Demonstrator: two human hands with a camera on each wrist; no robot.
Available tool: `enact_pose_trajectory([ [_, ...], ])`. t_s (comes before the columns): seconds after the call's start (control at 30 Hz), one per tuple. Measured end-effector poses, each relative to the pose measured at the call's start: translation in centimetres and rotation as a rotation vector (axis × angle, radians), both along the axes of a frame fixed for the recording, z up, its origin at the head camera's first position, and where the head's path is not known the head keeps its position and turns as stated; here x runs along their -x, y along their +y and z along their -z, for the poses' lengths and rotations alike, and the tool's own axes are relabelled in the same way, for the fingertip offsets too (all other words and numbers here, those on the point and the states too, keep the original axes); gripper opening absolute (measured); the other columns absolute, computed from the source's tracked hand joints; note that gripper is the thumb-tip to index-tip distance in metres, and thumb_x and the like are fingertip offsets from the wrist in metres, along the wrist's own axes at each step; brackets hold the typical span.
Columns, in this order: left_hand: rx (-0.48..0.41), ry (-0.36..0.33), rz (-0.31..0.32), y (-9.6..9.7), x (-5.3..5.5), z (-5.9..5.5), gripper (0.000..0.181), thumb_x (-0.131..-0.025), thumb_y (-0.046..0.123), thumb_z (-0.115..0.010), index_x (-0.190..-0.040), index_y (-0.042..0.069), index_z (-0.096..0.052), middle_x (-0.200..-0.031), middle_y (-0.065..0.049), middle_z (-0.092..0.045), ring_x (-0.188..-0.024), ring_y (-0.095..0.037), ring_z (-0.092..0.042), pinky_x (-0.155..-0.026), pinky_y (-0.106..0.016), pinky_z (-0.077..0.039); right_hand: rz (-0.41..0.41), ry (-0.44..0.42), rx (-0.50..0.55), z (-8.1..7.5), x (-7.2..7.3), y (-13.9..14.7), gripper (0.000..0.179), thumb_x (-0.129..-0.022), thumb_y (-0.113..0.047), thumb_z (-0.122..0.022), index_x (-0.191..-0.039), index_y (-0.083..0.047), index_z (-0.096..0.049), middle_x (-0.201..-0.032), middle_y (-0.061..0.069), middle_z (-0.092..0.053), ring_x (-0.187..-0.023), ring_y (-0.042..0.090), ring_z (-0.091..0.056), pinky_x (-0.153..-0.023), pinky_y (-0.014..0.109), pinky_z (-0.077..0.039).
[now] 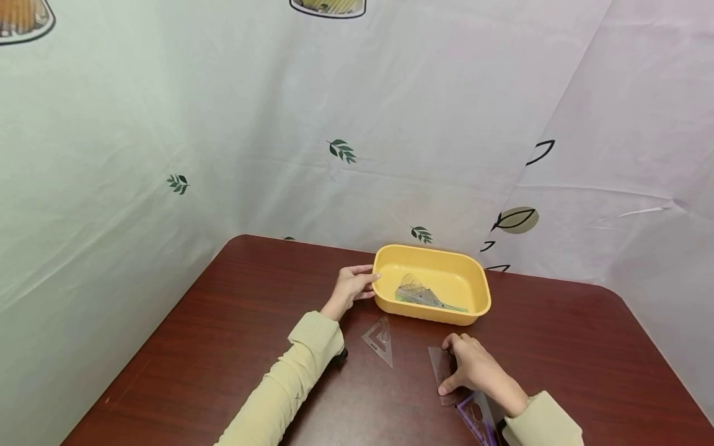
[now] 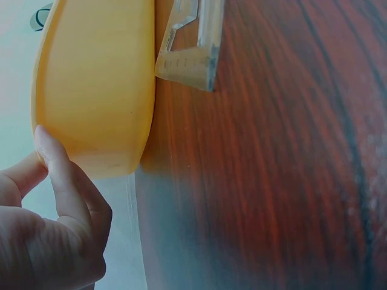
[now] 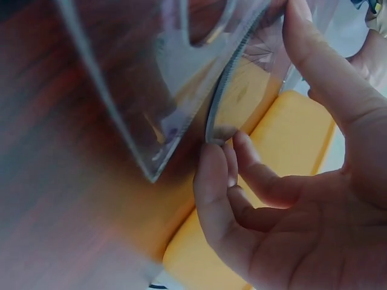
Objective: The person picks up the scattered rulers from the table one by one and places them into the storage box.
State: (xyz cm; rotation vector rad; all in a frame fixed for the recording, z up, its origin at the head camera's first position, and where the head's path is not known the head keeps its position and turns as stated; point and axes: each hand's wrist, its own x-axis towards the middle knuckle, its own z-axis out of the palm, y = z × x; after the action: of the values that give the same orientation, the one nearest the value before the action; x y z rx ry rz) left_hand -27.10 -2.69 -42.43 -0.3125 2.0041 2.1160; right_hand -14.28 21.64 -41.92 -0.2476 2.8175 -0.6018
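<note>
My left hand (image 1: 351, 288) pinches the left rim of a yellow plastic basin (image 1: 432, 316), thumb inside the wall. Several clear and greenish plastic drawing pieces (image 1: 417, 295) lie overlapped in the basin. In front of the basin, my right hand (image 1: 480, 365) holds a clear protractor (image 1: 439, 368) by its ends, between thumb and fingers. Its curved, tick-marked edge (image 3: 224, 78) shows in the right wrist view. A clear set square (image 1: 388, 352) lies on the table between the hands. Below my right hand is a purple-edged set square (image 1: 471, 422), partly hidden by the wrist.
The dark red-brown wooden table (image 1: 234, 334) has rounded far corners. Behind it hangs a pale cloth (image 1: 268, 136) with leaf prints, close to the basin's far side. The nearer set square (image 2: 211, 42) lies close beside the basin in the left wrist view.
</note>
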Motion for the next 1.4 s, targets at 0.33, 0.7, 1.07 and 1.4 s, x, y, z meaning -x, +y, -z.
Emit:
enact_pose_trajectory([
  [0.33, -0.003, 0.009, -0.003, 0.1, 0.0, 0.1, 0.040, -0.087, 0.008, -0.070, -0.125, 0.002, -0.062, -0.070, 0.000, -0.063, -0.050, -0.005, -0.057, -0.050, -0.017, -0.056, -0.028, -0.009, -0.007, -0.2, 0.2, -0.3, 0.070, -0.045, -0.023, -0.098, -0.099, -0.006, -0.056, -0.091, 0.007, -0.051, -0.087, 0.023, -0.051, -0.079, 0.040, -0.049],
  [0.7, 0.004, 0.006, 0.000, 0.1, 0.0, 0.0, 0.041, -0.086, 0.010, -0.071, -0.126, 0.003, -0.062, -0.071, 0.000, -0.064, -0.054, -0.008, -0.058, -0.050, -0.018, -0.057, -0.263, -0.028, 0.045, -1.1, 0.3, 0.4, 0.092, -0.042, -0.023, -0.097, -0.121, -0.014, -0.050, -0.097, 0.008, -0.042, -0.090, 0.022, -0.043, -0.073, 0.032, -0.045],
  [1.07, -0.003, 0.001, -0.001, 0.0, 0.2, 0.3, 0.040, -0.086, 0.009, -0.071, -0.125, 0.004, -0.063, -0.069, 0.000, -0.062, -0.054, -0.008, -0.058, -0.051, -0.017, -0.057, -0.376, -0.012, 0.076, -0.7, 0.6, 0.7, 0.085, -0.045, -0.021, -0.095, -0.119, -0.017, -0.053, -0.094, 0.003, -0.036, -0.089, 0.020, -0.035, -0.068, 0.025, -0.037],
  [1.4, -0.010, 0.026, 0.004, -0.1, 0.0, 0.1, 0.038, -0.084, 0.010, -0.074, -0.121, 0.003, -0.065, -0.069, -0.002, -0.064, -0.052, -0.007, -0.058, -0.055, -0.021, -0.059, -0.391, 0.020, 0.060, 0.0, 1.3, 0.8, 0.085, -0.040, -0.026, -0.097, -0.111, -0.018, -0.051, -0.098, 0.004, -0.040, -0.096, 0.024, -0.042, -0.075, 0.033, -0.046],
])
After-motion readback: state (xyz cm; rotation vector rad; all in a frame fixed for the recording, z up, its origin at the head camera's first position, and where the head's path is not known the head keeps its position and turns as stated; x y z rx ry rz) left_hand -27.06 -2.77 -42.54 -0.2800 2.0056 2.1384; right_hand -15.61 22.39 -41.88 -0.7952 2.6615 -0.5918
